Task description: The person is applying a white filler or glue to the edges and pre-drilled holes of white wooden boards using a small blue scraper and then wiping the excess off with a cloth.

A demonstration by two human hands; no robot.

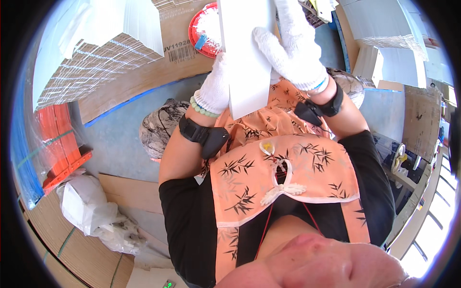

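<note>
A flat white rectangular card sheet [247, 62] is held upright at top centre of the frame, above the lap. The left hand [216, 86], in a white knitted glove, is closed on the sheet's lower left edge; a green bead bracelet [204, 109] and a black wrist strap [204, 134] are worn below it. The right hand [293, 45], also gloved in white, is wrapped over the sheet's right edge, fingers curled on the front face. Judged from this, one sheet is in hand and not yet set down; stacks of white sheets [120, 21] at upper left and more white stacks [389, 29] at upper right suggest much material is left, though what counts as finished cannot be told.

No tabletop is seen. A grey concrete floor [120, 139] is below, with brown corrugated cardboard [144, 77] laid on it at upper left. A red round lid holding white paste [204, 29] sits on the cardboard just left of the sheet. An orange plastic pallet [60, 144] is at left, crumpled white plastic wrap [91, 206] at lower left. Windows are at the lower right edge.
</note>
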